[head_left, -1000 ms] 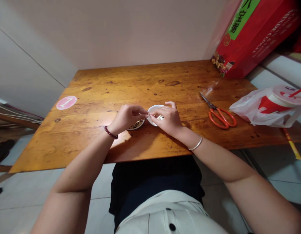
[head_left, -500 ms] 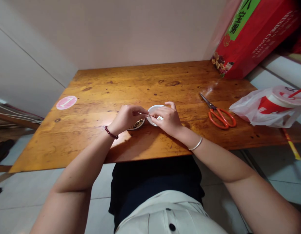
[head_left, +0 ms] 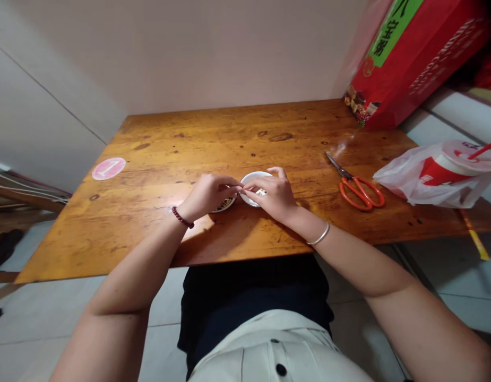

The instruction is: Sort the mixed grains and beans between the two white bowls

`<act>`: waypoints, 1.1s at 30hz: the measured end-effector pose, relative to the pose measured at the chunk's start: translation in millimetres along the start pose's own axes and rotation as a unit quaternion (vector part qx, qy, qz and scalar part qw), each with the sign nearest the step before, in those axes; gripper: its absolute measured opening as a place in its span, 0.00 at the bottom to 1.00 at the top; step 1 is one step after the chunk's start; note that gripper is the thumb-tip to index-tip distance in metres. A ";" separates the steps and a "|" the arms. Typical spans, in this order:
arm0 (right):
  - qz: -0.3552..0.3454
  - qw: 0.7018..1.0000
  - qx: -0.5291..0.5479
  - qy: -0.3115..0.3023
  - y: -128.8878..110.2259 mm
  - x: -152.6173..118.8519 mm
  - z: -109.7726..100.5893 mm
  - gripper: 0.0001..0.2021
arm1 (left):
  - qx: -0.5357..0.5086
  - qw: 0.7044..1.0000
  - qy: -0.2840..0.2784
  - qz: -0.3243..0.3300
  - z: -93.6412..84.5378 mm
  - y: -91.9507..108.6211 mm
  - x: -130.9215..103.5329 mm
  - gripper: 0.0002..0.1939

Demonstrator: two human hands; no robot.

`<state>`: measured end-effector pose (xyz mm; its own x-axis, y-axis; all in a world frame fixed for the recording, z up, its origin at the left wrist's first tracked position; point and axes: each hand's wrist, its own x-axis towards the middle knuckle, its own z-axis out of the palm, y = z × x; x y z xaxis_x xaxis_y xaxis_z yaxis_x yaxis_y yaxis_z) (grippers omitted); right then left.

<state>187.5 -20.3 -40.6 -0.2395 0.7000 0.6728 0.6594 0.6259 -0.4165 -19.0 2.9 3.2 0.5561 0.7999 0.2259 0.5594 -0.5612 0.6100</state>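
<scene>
My left hand (head_left: 207, 195) is closed in a pinch above a bowl of small brown beads (head_left: 225, 203), which it partly covers. Its fingertips meet those of my right hand (head_left: 271, 195), also pinched, near the gap between two bowls. What the fingertips hold is too small to make out. Under my right hand stands a white bowl (head_left: 253, 175) with some pale pieces in it. A thin dark thread (head_left: 162, 207) lies on the table beside my left wrist.
Orange-handled scissors (head_left: 360, 193) lie on the wooden table (head_left: 213, 138), right of my hands. Farther right are a bagged red-and-white cup (head_left: 448, 172) and a red box (head_left: 424, 58). A round pink sticker (head_left: 109, 168) is at the left.
Both hands stay pinched together over the bowls; only the fingertips have shifted slightly.
</scene>
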 end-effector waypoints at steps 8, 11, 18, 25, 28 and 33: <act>0.028 0.999 0.043 0.019 1.7 3.0 -1.3 0.09 | -0.016 0.998 0.012 -0.052 -0.7 4.7 0.4 0.23; 0.028 0.999 0.045 0.009 1.8 4.9 -2.8 0.08 | -0.034 0.996 0.041 -0.065 -2.7 5.3 0.8 0.23; 0.114 0.987 0.112 0.001 -0.8 10.3 -6.8 0.05 | -0.050 0.991 0.008 -0.127 -4.4 -5.8 1.5 0.18; 0.185 0.969 0.157 -0.052 -1.2 11.6 -7.6 0.06 | -0.072 0.993 0.022 -0.093 -2.9 -18.1 -0.4 0.12; 0.177 0.970 0.149 -0.069 0.5 11.1 -7.2 0.06 | -0.080 0.992 0.031 -0.089 -5.1 -17.7 -2.1 0.11; 0.156 0.975 0.148 -0.054 3.1 10.6 -5.6 0.07 | 0.060 0.991 0.025 -0.119 -15.8 -6.2 -4.0 0.11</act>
<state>191.0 -12.9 -31.3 -0.1453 0.8942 0.4234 0.4807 0.4378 -0.7598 -34.3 6.6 10.4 0.3698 0.9207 0.1251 0.7418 -0.3736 0.5569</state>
